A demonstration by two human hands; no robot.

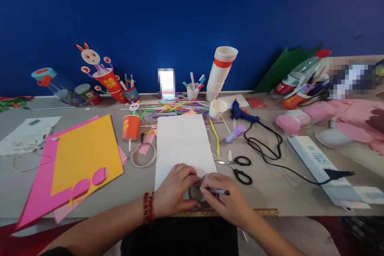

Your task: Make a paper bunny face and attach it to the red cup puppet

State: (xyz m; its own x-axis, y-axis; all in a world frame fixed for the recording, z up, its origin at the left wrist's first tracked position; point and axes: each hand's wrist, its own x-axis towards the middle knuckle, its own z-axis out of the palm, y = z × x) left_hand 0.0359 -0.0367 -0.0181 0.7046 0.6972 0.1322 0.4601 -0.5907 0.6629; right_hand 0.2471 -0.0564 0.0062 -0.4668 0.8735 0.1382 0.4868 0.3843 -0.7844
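A sheet of white paper lies at the table's near edge, with both hands over its lower end. My left hand is curled around a round greyish ring-like thing, its exact kind partly hidden by the fingers. In my right hand, closed in a writing grip, is a pen whose tip is at that round thing. To the right of the paper lie black-handled scissors, slightly opened. A clear tape roll rests left of the paper.
Yellow card with round cut-outs lies left on pink card. Many coloured straws spread behind the paper. A blue glue gun, stacked paper cups and a power strip are to the right; decorated red cups stand left.
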